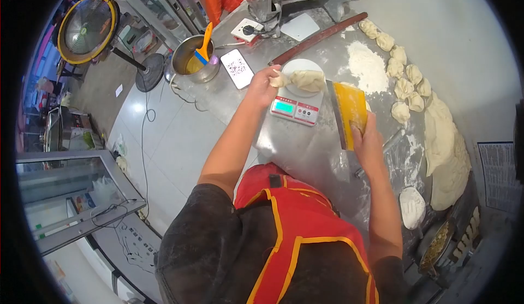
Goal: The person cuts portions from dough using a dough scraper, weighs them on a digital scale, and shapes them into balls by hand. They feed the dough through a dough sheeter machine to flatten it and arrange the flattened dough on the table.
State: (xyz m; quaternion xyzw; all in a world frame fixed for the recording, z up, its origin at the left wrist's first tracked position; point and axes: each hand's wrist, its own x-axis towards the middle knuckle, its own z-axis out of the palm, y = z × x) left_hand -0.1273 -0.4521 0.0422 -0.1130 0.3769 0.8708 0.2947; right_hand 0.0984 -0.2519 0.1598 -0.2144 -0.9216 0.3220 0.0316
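Your R hand [367,140] clamped on yellow scraper [350,110], R of scale [295,106]. Your L hand [266,87] pinches small dough bit [279,79], next to dough lump [308,81] on scale. Flour [366,68] + dough pcs [404,88] farther R.

A metal-topped counter [273,140] meets a pale wall [436,9] at right — pale tiled floor [158,124] lies left, a glass-fronted cabinet [71,189] near left.
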